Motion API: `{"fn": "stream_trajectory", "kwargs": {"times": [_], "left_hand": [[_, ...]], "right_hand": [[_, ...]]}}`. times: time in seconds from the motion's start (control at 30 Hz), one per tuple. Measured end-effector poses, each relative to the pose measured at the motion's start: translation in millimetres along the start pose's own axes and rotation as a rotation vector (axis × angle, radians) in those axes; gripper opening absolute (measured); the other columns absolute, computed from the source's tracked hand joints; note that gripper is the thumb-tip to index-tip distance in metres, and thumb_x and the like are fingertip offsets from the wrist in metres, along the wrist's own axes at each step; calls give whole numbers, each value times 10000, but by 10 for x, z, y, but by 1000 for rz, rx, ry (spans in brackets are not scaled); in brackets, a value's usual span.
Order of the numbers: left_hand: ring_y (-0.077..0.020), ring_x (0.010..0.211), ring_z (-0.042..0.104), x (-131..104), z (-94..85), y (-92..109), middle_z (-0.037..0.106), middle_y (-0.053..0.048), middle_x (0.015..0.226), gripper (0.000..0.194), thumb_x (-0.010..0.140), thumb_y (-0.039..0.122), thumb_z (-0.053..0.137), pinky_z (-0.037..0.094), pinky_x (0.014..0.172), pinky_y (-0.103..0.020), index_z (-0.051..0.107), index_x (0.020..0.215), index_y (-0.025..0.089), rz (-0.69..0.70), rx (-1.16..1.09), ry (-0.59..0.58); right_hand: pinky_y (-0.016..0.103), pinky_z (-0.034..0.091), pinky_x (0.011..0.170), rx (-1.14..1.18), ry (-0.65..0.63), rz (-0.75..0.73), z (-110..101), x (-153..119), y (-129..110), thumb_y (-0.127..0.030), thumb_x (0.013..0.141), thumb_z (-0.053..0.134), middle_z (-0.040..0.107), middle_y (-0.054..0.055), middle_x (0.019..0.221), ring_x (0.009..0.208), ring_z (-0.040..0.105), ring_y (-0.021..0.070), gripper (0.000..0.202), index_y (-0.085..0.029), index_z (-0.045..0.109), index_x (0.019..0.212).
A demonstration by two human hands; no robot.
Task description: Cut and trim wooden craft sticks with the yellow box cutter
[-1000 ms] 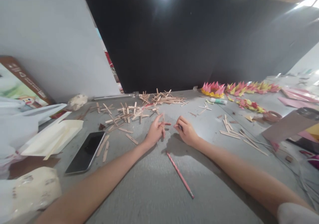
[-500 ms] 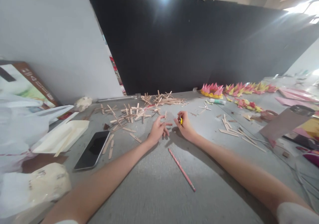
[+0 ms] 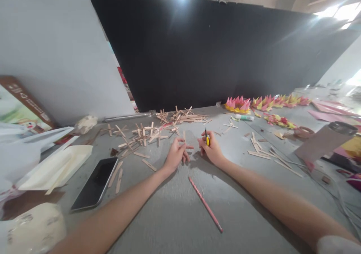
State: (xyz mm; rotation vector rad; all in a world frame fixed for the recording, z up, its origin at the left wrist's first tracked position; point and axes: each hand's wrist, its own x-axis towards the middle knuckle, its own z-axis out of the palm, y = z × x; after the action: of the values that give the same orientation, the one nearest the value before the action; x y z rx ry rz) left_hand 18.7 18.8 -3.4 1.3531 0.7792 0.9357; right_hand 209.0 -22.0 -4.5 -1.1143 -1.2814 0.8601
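Near the middle of the grey table [image 3: 158,220], my left hand [image 3: 177,154] pinches a small wooden stick piece [image 3: 184,136] that stands up between its fingers; another stick seems to cross it. Just to the right, my right hand [image 3: 210,146] is closed round a yellow tool with a dark, pointed tip [image 3: 208,139], tip upward. The hands are a little apart. A pink pencil [image 3: 205,205] lies on the table below them. Crossed wooden sticks [image 3: 143,132] are scattered beyond and left of my left hand.
At the left are a black phone [image 3: 96,183], a white tray [image 3: 69,165] and plastic bags [image 3: 19,152]. Loose sticks [image 3: 258,148], a glue stick [image 3: 244,117], pink and yellow paper crowns [image 3: 237,104], a tape roll [image 3: 304,132] and a grey cylinder [image 3: 325,140] stand or lie right.
My right hand has turned the yellow tool so that its dark tip now points up. My left hand keeps hold of the stick piece. The camera view has shifted slightly.
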Motion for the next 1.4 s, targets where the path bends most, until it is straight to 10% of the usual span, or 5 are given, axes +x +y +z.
{"fn": "stream_trajectory", "kwargs": {"times": [0.97,1.4], "left_hand": [[-142,414,650,-8,22,-29,805,-58,905,491,958,571,661,391,353,-209,311,1093,254,48,-12,17],[-126,460,661,-61,45,49,804,-65,937,775,1029,432,599,415,404,-210,151,1627,228,39,36,1]], "right_hand": [[188,359,281,303,61,222,-55,44,-128,-674,894,646,598,-117,652,354,554,128,510,-318,415,1177],[205,352,295,314,27,211,-72,41,-96,-658,916,613,589,-111,627,343,522,130,468,-310,451,1186]]}}
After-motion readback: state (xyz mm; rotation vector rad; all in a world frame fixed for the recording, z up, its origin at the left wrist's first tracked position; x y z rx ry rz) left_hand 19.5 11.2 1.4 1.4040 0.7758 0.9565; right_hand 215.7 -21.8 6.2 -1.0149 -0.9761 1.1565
